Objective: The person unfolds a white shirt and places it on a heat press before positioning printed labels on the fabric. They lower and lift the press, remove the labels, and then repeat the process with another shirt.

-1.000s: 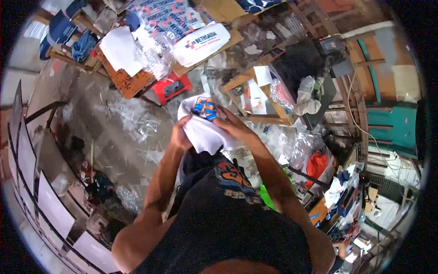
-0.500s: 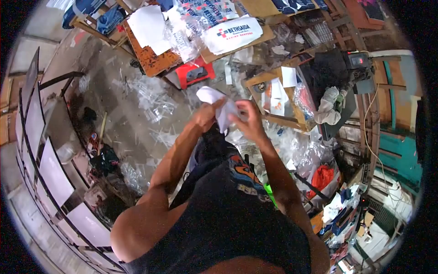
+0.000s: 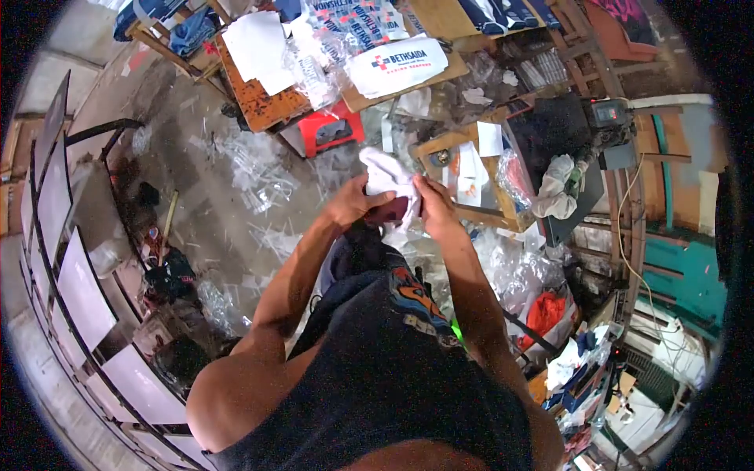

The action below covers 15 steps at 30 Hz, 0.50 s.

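Observation:
A crumpled white cloth (image 3: 386, 168) is stretched between my two hands in front of my waist. A dark maroon area shows on its lower part, between the hands. My left hand (image 3: 350, 202) pinches the cloth's left side, thumb laid across the front. On the opposite edge, my right hand (image 3: 437, 207) grips it with the thumb up near the top. Some of the white fabric hangs below my hands, over my dark clothing. The fingers behind the cloth are hidden.
Ahead stands a table (image 3: 263, 110) with white sheets, plastic packs and a printed BETHSAIDA piece (image 3: 404, 66). Beneath is a red stool (image 3: 334, 132). A wooden frame (image 3: 491, 216) and dark machine (image 3: 561, 129) stand right, a rack of white panels (image 3: 82, 290) left. Plastic scraps (image 3: 251, 169) litter the floor.
The cloth has been turned and spread, and its maroon area now shows. My right hand, whose fingers were apart, has closed on the right edge. The view has shifted slightly.

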Available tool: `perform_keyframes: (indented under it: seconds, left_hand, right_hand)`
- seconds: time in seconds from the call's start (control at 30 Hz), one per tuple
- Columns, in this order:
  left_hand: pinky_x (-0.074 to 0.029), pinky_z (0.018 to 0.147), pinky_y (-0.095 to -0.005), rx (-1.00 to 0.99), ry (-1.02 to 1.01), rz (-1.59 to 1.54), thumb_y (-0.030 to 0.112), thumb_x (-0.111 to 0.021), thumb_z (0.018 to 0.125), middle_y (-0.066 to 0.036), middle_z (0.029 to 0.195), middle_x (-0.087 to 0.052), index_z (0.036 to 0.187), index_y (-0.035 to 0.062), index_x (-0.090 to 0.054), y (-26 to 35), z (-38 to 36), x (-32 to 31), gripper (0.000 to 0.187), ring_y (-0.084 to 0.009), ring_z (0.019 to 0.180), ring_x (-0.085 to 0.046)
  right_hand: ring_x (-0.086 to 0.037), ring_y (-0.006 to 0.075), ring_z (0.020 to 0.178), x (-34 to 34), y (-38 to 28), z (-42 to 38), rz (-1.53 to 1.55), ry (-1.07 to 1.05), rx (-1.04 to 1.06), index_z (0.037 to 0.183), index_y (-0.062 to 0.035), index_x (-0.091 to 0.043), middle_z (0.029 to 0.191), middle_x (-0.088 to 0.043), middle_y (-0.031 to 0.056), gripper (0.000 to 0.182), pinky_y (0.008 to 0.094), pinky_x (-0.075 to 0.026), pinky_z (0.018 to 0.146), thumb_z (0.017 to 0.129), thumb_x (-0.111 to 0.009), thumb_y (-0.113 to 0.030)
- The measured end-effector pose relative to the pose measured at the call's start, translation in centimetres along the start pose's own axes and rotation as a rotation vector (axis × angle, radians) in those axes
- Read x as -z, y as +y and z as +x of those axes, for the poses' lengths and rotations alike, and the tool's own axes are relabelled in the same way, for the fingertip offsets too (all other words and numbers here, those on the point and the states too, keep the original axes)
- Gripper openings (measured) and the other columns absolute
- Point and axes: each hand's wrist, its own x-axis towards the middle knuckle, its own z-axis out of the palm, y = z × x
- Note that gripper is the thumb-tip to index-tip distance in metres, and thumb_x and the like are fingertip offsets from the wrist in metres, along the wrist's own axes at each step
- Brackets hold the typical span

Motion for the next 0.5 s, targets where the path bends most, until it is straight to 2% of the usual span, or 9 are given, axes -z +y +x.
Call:
perform_keyframes:
  seconds: [0.07, 0.13, 0.2, 0.23, 0.27, 0.33, 0.37, 0.47, 0.5]
  left_hand:
    - [-0.052, 0.095, -0.0346, -0.013, -0.077, -0.193, 0.029, -0.076, 0.093, -0.006, 0.116, -0.07, 0.13, -0.0001, -0.06, -0.9, 0.5, 0.1, 0.05, -0.0163, 0.102, -0.066]
    - [-0.052, 0.095, -0.0339, -0.026, -0.119, -0.213, 0.029, -0.073, 0.096, -0.005, 0.118, -0.069, 0.134, -0.0005, -0.058, -1.0, 0.6, 0.4, 0.05, -0.016, 0.105, -0.065]
    - [-0.052, 0.095, -0.0337, 0.077, -0.153, -0.327, 0.031, -0.07, 0.098, -0.005, 0.119, -0.069, 0.135, -0.0008, -0.058, -1.0, 0.5, 0.5, 0.051, -0.0161, 0.105, -0.066]
    - [-0.052, 0.095, -0.034, 0.084, -0.139, -0.334, 0.037, -0.073, 0.095, -0.009, 0.124, -0.067, 0.136, -0.0027, -0.055, -0.8, 0.6, 0.3, 0.06, -0.017, 0.106, -0.065]
    - [-0.052, 0.095, -0.034, 0.085, -0.144, -0.332, 0.037, -0.073, 0.095, -0.009, 0.124, -0.067, 0.136, -0.0027, -0.055, -0.7, 0.8, 0.1, 0.06, -0.017, 0.106, -0.065]
    - [-0.052, 0.095, -0.0371, -0.02, 0.225, 0.119, 0.042, -0.079, 0.088, -0.013, 0.127, -0.065, 0.136, -0.0048, -0.051, 1.2, 0.8, -1.3, 0.072, -0.0203, 0.108, -0.064]
    - [-0.053, 0.094, -0.0396, 0.025, 0.384, 0.183, 0.046, -0.085, 0.08, -0.019, 0.122, -0.065, 0.13, -0.006, -0.047, 1.0, 1.2, -2.1, 0.082, -0.0265, 0.108, -0.064]
    - [-0.051, 0.095, -0.0377, -0.014, 0.451, 0.057, 0.045, -0.085, 0.081, -0.017, 0.121, -0.064, 0.128, -0.0033, -0.044, -4.0, 3.9, -3.2, 0.079, -0.0249, 0.108, -0.062]
    - [-0.045, 0.102, -0.0437, -0.256, 0.273, -0.142, 0.04, -0.085, 0.082, -0.01, 0.118, -0.063, 0.119, -0.0011, -0.05, -4.0, 3.7, -4.0, 0.066, -0.0237, 0.115, -0.056]
  right_hand:
    - [-0.068, 0.0191, 0.102, 1.0, -0.4, 0.6, 0.175, 0.179, -0.002, 0.115, -0.0025, -0.066, 0.113, -0.07, 0.007, 0.029, 0.0354, -0.055, 0.087, 0.102, -0.063, -0.028]
    - [-0.068, 0.02, 0.101, 2.2, -0.2, 0.8, 0.212, 0.179, 0.056, 0.113, -0.0023, -0.068, 0.112, -0.071, 0.0079, 0.029, 0.0365, -0.055, 0.087, 0.1, -0.066, -0.028]
    - [-0.069, 0.0204, 0.099, 3.2, 0.3, 1.0, 0.161, 0.19, 0.075, 0.112, -0.0023, -0.069, 0.11, -0.071, 0.0078, 0.03, 0.0373, -0.056, 0.087, 0.099, -0.068, -0.029]
    - [-0.069, 0.0201, 0.098, 2.2, -0.5, 0.4, 0.166, 0.236, 0.072, 0.116, -0.0018, -0.068, 0.112, -0.072, 0.0085, 0.034, 0.0369, -0.056, 0.088, 0.098, -0.069, -0.031]
    - [-0.069, 0.02, 0.098, 1.3, -1.5, -0.3, 0.168, 0.239, 0.075, 0.116, -0.0018, -0.068, 0.112, -0.072, 0.0085, 0.034, 0.0369, -0.056, 0.088, 0.098, -0.069, -0.031]
    - [-0.07, 0.0204, 0.096, -0.2, -3.0, -1.6, 0.27, 0.158, 0.04, 0.118, -0.0013, -0.067, 0.112, -0.072, 0.0087, 0.035, 0.0368, -0.057, 0.088, 0.098, -0.069, -0.03]
    - [-0.07, 0.0203, 0.095, -0.7, -3.1, -1.8, 0.323, 0.141, 0.018, 0.12, -0.0005, -0.066, 0.113, -0.072, 0.0092, 0.037, 0.0371, -0.058, 0.087, 0.098, -0.069, -0.03]
    - [-0.07, 0.0199, 0.094, -1.0, -1.2, -0.5, 0.404, 0.212, 0.076, 0.12, -0.0007, -0.066, 0.111, -0.072, 0.008, 0.038, 0.0375, -0.058, 0.085, 0.098, -0.069, -0.03]
    - [-0.07, 0.0199, 0.094, -0.6, -0.9, -0.5, 0.403, 0.217, 0.076, 0.12, -0.0007, -0.066, 0.111, -0.072, 0.008, 0.038, 0.0375, -0.058, 0.085, 0.098, -0.069, -0.03]
